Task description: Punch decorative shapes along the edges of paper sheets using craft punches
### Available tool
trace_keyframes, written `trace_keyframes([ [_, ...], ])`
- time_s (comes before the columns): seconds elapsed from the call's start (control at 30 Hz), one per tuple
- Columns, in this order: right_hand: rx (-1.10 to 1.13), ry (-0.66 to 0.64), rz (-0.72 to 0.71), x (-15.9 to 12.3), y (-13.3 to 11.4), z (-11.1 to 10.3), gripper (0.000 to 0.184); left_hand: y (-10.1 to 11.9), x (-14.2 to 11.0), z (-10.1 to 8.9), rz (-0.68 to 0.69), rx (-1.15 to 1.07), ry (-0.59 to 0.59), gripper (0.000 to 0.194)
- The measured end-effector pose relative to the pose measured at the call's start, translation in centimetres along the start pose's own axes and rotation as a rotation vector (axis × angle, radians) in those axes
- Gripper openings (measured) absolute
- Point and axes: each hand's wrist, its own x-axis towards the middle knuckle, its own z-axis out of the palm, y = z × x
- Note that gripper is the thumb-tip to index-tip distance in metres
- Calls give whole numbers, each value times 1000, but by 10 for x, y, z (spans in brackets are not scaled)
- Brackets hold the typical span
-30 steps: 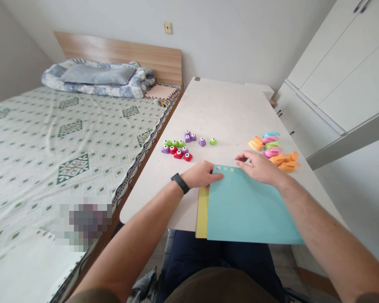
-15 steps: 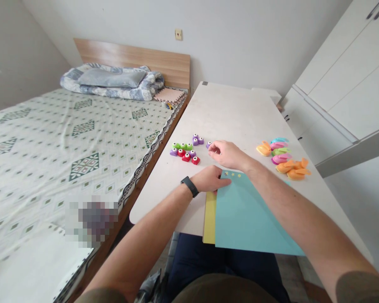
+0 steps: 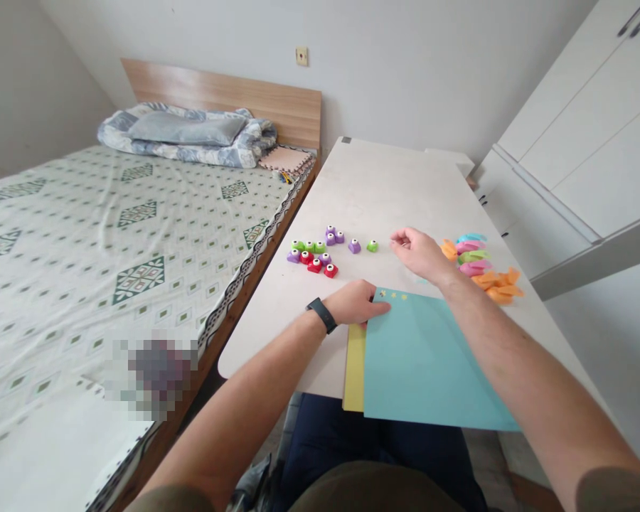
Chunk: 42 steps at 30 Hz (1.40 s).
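My left hand (image 3: 358, 301) grips the top left corner of a light blue sheet of paper (image 3: 427, 355), its thumb on top. Beneath it, a yellow sheet (image 3: 355, 370) shows along the left side. Three small cut-out shapes run along the blue sheet's top edge. Above the table, beyond the sheet, my right hand (image 3: 414, 250) is closed with fingertips together; what they hold, if anything, is too small to make out. Just left of it stands a green craft punch (image 3: 372, 246) with a white round top, then a purple craft punch (image 3: 354, 246).
Several purple, green and red craft punches (image 3: 314, 264) cluster on the left of the white table (image 3: 395, 185). On the right lies a group of orange, pink, green and blue plastic pieces (image 3: 474, 267), partly behind my right wrist. A bed (image 3: 192, 213) borders the left side.
My right hand swung left over the purple and green punches, then back right, uncovering them. My left hand keeps its hold on the paper's corner. The camera view shifted slightly.
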Motion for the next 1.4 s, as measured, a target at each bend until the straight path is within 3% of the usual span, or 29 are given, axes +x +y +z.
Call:
trace_keyframes([
  [0.13,-3,10,28,-19,18,-6,27,0,0,0,2,9,-8,35],
  [0.4,20,-18,38,-41,26,-4,28,-5,3,2,11,29,-3,34],
  [1.07,-15,-15,32,-3,9,12,31,-1,2,1,-2,25,-22,35],
  [1.4,-44,-16,36,3,16,17,34,-3,4,2,-8,4,-22,35],
])
